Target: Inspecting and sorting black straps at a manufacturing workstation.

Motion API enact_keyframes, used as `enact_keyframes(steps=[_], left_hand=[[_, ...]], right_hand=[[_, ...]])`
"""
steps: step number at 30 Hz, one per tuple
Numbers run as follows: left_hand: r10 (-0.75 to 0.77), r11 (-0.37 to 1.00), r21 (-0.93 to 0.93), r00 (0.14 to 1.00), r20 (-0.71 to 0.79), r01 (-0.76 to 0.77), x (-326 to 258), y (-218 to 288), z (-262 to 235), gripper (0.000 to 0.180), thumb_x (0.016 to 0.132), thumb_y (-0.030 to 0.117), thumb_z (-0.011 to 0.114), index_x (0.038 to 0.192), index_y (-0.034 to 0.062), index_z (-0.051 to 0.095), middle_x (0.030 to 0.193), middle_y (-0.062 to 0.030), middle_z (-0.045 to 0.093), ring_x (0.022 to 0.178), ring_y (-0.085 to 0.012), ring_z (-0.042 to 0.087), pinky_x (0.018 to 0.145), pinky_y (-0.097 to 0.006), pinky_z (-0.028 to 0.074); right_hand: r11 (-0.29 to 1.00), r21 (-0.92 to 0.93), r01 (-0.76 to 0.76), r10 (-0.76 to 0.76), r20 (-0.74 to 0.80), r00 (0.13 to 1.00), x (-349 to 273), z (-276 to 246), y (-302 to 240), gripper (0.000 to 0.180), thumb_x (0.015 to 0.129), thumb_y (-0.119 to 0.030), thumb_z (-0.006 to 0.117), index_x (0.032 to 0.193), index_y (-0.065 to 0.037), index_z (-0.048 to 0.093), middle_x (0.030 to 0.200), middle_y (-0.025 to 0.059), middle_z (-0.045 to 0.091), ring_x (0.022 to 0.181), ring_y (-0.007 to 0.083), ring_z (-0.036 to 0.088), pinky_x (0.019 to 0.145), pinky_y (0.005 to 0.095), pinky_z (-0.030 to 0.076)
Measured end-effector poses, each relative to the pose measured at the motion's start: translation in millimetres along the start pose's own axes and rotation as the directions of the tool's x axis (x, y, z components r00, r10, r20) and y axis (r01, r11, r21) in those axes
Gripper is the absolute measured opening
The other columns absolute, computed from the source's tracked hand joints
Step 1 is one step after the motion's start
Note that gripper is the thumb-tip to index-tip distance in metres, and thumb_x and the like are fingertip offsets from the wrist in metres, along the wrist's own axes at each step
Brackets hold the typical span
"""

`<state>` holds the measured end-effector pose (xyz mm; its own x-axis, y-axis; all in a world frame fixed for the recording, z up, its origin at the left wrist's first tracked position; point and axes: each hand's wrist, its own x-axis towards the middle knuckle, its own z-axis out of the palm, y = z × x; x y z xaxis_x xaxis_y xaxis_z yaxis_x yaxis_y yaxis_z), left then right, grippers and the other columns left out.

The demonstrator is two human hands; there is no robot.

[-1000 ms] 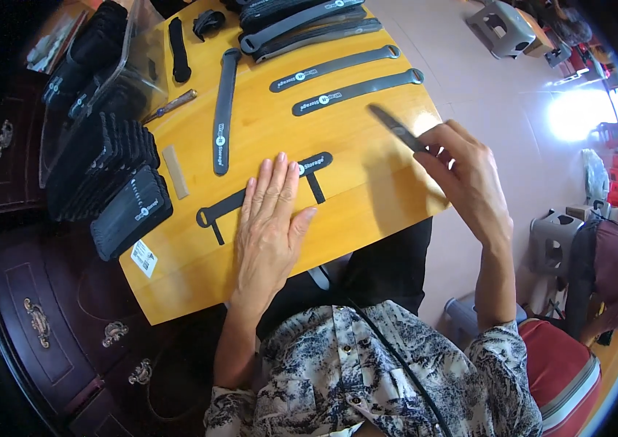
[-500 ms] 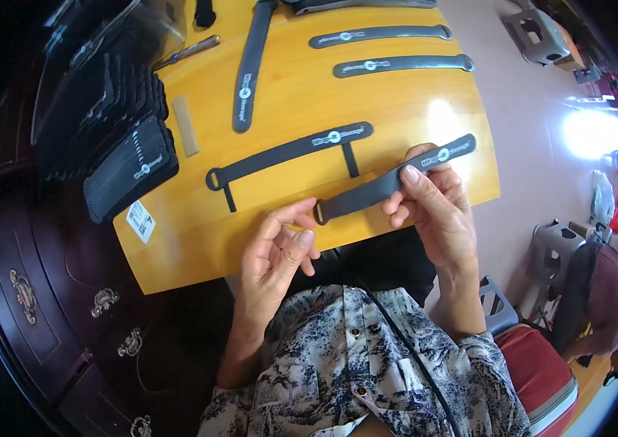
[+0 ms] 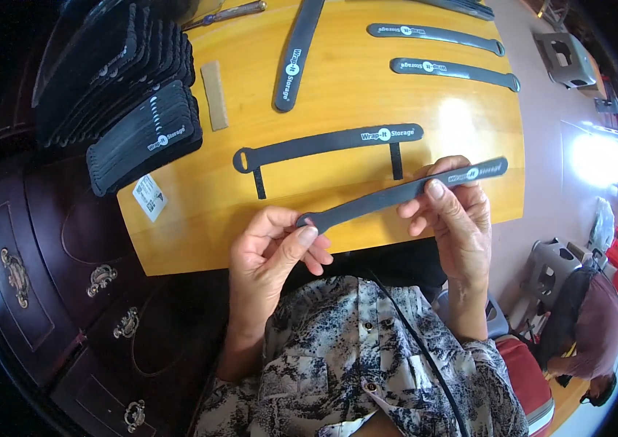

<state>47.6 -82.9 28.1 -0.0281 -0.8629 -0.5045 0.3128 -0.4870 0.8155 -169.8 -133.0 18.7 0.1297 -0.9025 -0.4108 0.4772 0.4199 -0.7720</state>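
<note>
Between my two hands a black storage strap (image 3: 374, 201) is stretched out above the table's near edge. My left hand (image 3: 269, 251) pinches its looped end between thumb and fingers. Farther along, my right hand (image 3: 455, 215) grips the strap near its printed, rounded end, which sticks out past the fingers. Just beyond lies a second black strap (image 3: 323, 146), flat on the table, with a slotted loop at its left end. Two short black strips (image 3: 396, 160) reach out from under its near side, one by each end.
On the yellow table (image 3: 353, 87) lie more straps (image 3: 455, 70) at the far right and a long one (image 3: 294, 65) upright in the middle. Stacked black straps (image 3: 145, 131) fill the left side, beside a tan strip (image 3: 214, 95) and a white label (image 3: 149, 197). Another person (image 3: 592, 320) bends at the right.
My left fingers have closed on the strap's looped end, and the strap is now drawn straighter. The view has shifted, so the table's things appear farther right.
</note>
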Motion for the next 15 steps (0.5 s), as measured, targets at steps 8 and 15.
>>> enact_keyframes(steps=[8,15], left_hand=[[0.176,0.956,0.261,0.974,-0.14,-0.135,13.4,10.9,-21.7,0.007,0.091,0.002,0.056,0.096,-0.0032,0.054,0.083,-0.012,0.064,0.069,-0.0138,0.062,0.062,-0.025,0.05],[0.269,0.928,0.327,0.929,-0.253,-0.18,15.8,11.9,-27.5,0.01,0.089,0.0,0.059,0.098,-0.0048,0.057,0.085,-0.0103,0.065,0.068,-0.012,0.061,0.062,-0.023,0.049]], right_hand=[[0.963,-0.264,0.05,-0.078,-0.098,0.992,6.3,-27.8,-10.9,0.012,0.092,-0.01,0.059,0.098,0.0,0.057,0.083,0.0103,0.066,0.068,0.0117,0.063,0.059,0.0226,0.052],[0.876,-0.481,-0.035,-0.015,-0.099,0.995,6.5,-15.6,-16.4,0.017,0.097,-0.016,0.052,0.097,-0.001,0.059,0.083,0.006,0.066,0.068,0.0089,0.061,0.059,0.0201,0.05]])
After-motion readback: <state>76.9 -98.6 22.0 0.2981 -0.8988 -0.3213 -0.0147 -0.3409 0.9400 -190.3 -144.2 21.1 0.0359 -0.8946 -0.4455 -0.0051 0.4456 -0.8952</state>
